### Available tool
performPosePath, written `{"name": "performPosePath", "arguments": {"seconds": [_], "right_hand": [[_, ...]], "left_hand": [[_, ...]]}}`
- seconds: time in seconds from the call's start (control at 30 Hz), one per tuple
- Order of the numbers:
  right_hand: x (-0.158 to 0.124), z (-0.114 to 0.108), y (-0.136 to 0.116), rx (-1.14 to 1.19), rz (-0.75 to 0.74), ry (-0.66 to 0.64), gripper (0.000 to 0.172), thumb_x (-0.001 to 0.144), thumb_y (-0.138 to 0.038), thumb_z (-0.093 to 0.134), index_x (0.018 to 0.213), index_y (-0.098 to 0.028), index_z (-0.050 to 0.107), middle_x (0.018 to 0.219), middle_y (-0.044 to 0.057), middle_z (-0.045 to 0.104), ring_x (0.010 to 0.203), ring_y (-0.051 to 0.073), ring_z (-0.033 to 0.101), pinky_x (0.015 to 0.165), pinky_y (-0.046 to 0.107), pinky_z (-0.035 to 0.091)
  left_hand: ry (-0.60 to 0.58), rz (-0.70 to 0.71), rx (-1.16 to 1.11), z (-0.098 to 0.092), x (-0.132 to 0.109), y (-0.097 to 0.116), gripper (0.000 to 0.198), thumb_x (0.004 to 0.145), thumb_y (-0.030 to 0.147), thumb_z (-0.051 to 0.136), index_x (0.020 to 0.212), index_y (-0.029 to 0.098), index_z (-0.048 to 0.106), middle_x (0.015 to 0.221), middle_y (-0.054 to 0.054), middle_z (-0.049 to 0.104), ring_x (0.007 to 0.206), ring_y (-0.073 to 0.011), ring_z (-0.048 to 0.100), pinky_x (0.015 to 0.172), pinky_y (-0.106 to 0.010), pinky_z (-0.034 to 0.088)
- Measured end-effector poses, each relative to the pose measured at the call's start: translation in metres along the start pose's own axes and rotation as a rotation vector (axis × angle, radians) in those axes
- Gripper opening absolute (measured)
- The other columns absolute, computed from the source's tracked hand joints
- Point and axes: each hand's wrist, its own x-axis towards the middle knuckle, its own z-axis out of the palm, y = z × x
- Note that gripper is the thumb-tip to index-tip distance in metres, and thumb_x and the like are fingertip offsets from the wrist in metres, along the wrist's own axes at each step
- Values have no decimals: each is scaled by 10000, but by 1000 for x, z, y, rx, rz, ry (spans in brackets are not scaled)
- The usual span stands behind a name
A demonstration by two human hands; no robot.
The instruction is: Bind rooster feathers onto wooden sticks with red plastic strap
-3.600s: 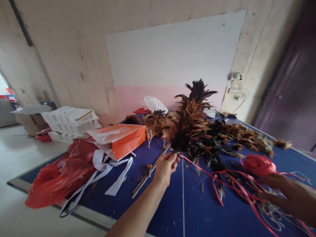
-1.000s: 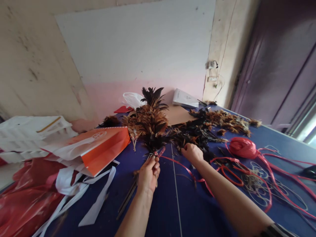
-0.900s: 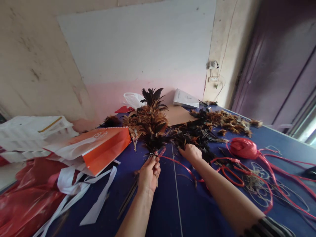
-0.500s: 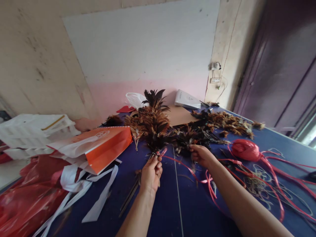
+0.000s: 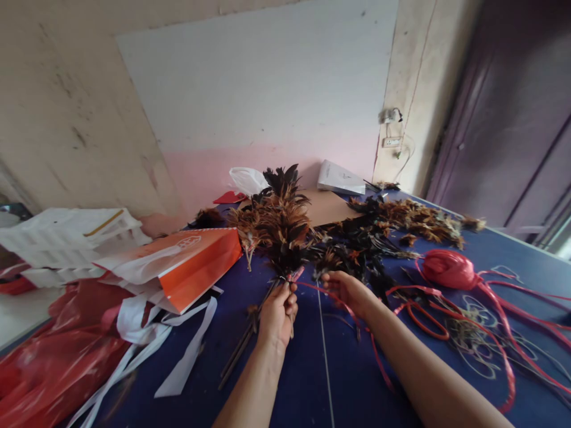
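My left hand (image 5: pixel 279 315) is closed around the lower end of a feather duster (image 5: pixel 285 229), which stands up away from me with brown and black feathers in layers. Pink plastic ribbon (image 5: pixel 297 274) is wrapped at the duster's base, just above my fingers, and trails off to the right. My right hand (image 5: pixel 350 292) is beside it, thumb and fingertips pinched on a small tuft of dark feathers (image 5: pixel 328 263). Behind that hand lies a heap of loose black feathers (image 5: pixel 363 246).
Brown feathers (image 5: pixel 414 217) spread over the blue table (image 5: pixel 303 386) at back right. A pink ribbon ball (image 5: pixel 448 268) and tangled rubber bands (image 5: pixel 475 333) are at right. Left are an orange paper bag (image 5: pixel 203 267), thin sticks (image 5: pixel 241 351) and a red plastic bag (image 5: pixel 66 351).
My right hand has drawn back from the black feather heap, leftward toward the duster, with a tuft in its fingers. My left hand keeps its grip on the duster's base.
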Motion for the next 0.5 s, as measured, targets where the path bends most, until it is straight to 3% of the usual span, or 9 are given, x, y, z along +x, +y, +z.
{"name": "performPosePath", "arguments": {"seconds": [0.17, 0.27, 0.4, 0.5], "right_hand": [[8, -3, 4, -473, -1, 186, 212, 638, -340, 650, 534, -164, 594, 529, 32, 570, 655, 182, 576, 563, 238, 396], [10, 2, -5, -674, -19, 213, 242, 664, -408, 632, 613, -173, 653, 661, 81, 642, 743, 226, 608, 643, 284, 414], [20, 21, -17, -827, -19, 203, 405, 664, -544, 606, 750, -158, 696, 853, 152, 677, 870, 275, 618, 718, 326, 442], [31, 36, -18, -872, 1, 184, 431, 629, -510, 654, 848, -142, 704, 955, 181, 668, 952, 297, 603, 769, 347, 449]], "left_hand": [[4, 1, 26, 2, -2, -1, 79, 632, 88, 687, 697, 86, 642, 637, -44, 587, 427, -18, 410, 339, -106, 248], [-22, 11, 37, 1, -1, -1, 105, 616, 104, 700, 707, 88, 651, 637, -41, 587, 430, -19, 410, 342, -108, 247], [-58, 29, 39, 0, 0, -2, 140, 600, 124, 713, 722, 88, 656, 639, -38, 586, 433, -21, 408, 346, -114, 243], [-68, 39, 32, 0, -1, 0, 155, 593, 124, 718, 727, 82, 654, 632, -37, 580, 431, -21, 401, 349, -118, 240]]}}
